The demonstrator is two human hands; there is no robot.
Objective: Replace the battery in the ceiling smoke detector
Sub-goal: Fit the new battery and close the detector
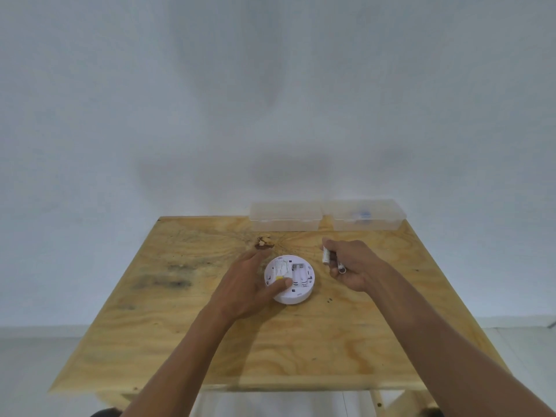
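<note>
Right grip (352, 264), clenched round two batteries (326, 256), hung just right of the smoke detector (296, 296), which the left grip (245, 284) held on the worktop (180, 326), its empty bay slots (301, 275) running away from the person.

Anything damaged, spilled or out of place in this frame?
Only the table: a chipped, broken-out knot in the plywood just beyond the smoke detector, and dark stains on its left part. Nothing spilled or askew.

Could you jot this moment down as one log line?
left hand: holds smoke detector | battery bay: open, looks empty | right hand: grips two batteries
</note>
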